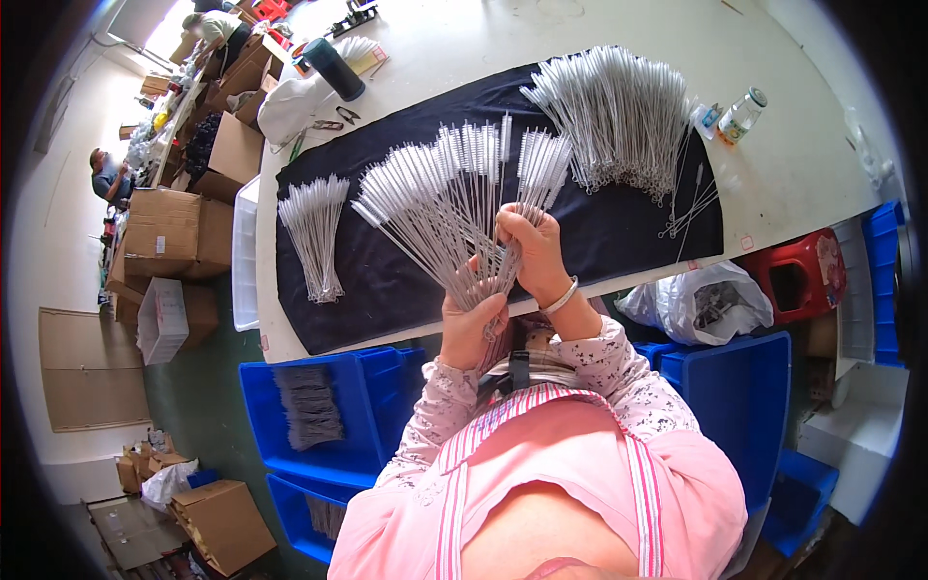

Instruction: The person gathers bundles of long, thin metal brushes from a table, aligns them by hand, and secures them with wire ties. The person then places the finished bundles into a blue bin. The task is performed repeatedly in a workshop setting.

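Note:
A fanned-out bunch of straw brushes (425,188), with white bristles and thin wire stems, spreads up from my hands over a dark cloth (387,300). My left hand (471,317) is closed round the stems near their looped ends. Just above it, my right hand (535,249) is closed on the stems of a smaller cluster of brushes (543,164) at the fan's right side. A small pile of brushes (314,232) lies on the cloth to the left. At the far right lies a much larger pile of brushes (619,116).
Several loose brushes (691,208) lie at the cloth's right edge. Beyond stand a glass jar (741,116) and a dark bottle (334,70); snips (329,125) lie at the far left. Blue bins (372,425), a white plastic bag (696,304) and a red stool (797,275) are below the table.

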`<action>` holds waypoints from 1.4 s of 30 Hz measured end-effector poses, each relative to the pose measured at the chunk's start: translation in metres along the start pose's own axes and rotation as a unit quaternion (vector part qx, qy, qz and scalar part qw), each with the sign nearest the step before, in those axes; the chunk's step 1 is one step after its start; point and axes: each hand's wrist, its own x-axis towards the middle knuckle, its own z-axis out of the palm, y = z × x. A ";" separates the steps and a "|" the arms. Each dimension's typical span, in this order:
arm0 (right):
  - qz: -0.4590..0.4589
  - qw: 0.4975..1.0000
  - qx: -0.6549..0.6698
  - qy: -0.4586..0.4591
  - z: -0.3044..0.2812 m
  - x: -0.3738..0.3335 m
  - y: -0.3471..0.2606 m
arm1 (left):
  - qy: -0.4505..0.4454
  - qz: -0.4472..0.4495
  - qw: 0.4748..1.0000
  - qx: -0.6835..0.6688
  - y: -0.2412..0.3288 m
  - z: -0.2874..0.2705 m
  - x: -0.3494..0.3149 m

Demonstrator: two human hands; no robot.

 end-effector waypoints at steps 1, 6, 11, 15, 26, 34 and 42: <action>-0.009 1.000 0.005 0.014 0.000 0.002 -0.002 | 0.000 -0.009 1.000 0.001 0.001 -0.001 -0.001; -0.062 0.994 0.081 0.035 -0.006 0.013 -0.020 | -0.005 -0.025 1.000 0.012 0.002 -0.004 -0.008; -0.048 0.992 0.112 -0.037 -0.007 0.008 -0.047 | -0.015 -0.006 1.000 0.024 0.012 -0.003 -0.013; -0.006 0.968 0.168 -0.188 -0.018 0.015 -0.052 | -0.022 0.009 0.999 0.030 0.019 -0.005 -0.010; -0.096 0.976 -0.142 -0.135 -0.032 0.049 -0.112 | 0.014 0.033 0.988 0.153 0.025 -0.030 -0.020; -0.258 0.946 0.021 0.196 -0.155 0.060 -0.202 | 0.044 0.030 0.983 0.175 0.017 -0.040 -0.020; -0.114 0.824 -0.325 0.451 -0.302 0.048 -0.189 | 0.043 -0.030 0.998 0.039 0.011 -0.016 -0.019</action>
